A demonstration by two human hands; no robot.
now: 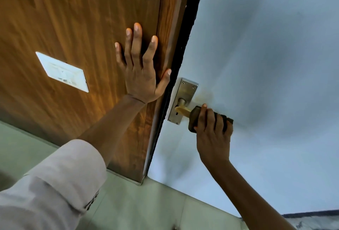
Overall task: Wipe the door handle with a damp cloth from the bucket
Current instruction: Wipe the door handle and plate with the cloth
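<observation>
A brass lever door handle sticks out of a steel backplate on the pale blue door. My right hand is closed around a dark cloth that wraps the outer end of the handle; only the inner part of the lever shows. My left hand lies flat with fingers spread on the brown wooden panel, its thumb against the frame edge beside the backplate. No bucket is in view.
A white switch plate is set in the wooden panel to the left of my left hand. A dark rubber strip runs between frame and door. Pale green tiled floor lies below.
</observation>
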